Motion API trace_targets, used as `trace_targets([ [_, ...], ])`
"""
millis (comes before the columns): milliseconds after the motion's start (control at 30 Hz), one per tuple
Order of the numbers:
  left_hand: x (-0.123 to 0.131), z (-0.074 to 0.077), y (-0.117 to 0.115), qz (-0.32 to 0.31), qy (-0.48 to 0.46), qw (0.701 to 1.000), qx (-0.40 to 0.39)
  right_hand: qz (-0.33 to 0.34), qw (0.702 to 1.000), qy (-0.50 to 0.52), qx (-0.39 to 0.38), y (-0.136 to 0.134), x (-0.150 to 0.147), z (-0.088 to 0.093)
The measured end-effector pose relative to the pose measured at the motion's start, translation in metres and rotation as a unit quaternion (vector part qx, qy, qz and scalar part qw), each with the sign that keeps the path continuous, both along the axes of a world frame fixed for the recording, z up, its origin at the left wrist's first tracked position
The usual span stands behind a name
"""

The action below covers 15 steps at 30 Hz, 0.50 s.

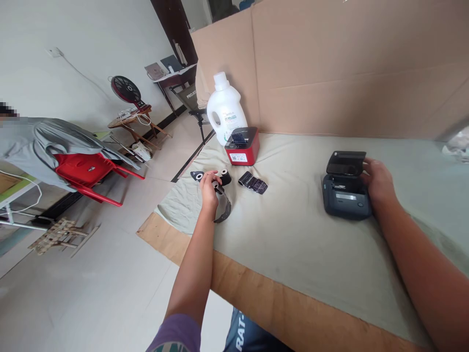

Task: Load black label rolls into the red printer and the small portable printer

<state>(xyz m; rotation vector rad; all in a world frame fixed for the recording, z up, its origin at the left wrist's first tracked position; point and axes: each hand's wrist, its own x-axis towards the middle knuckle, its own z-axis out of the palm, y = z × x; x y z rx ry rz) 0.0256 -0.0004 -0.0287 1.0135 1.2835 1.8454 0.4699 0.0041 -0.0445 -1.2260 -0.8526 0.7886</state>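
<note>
Worktop (256,288): wooden board under a pale green cloth (300,244).
- Red printer (242,146), at the far left edge of the cloth, label on its front.
- White bottle (225,110), capped, upright, touching the red printer from behind.
- Black packet (252,182), crumpled, lying flat just in front of the red printer.
- Cardboard (348,63), a tall sheet standing along the far side.

Floor, left:
- Red chair (86,171) under a grey garment (44,142).
- Fan (125,89) on a low table (128,122) (cables around it).
- Wooden rack (58,234), lying flat.
- Folding chair (192,100), near the bottle.
</note>
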Motion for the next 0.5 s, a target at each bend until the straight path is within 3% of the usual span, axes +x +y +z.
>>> trace_targets([
  [133,-0.008,-0.002,0.002,0.000,0.041,0.999,0.002,0.004,1.000,-0.017,0.005,0.001,0.003,-0.003],
  [367,-0.008,-0.009,-0.002,-0.056,0.157,0.985,-0.040,-0.005,1.000,-0.019,-0.004,0.002,0.004,-0.005],
  [500,-0.010,-0.017,-0.003,-0.078,0.141,0.985,-0.060,0.003,1.000,-0.009,0.005,0.002,0.003,-0.005],
])
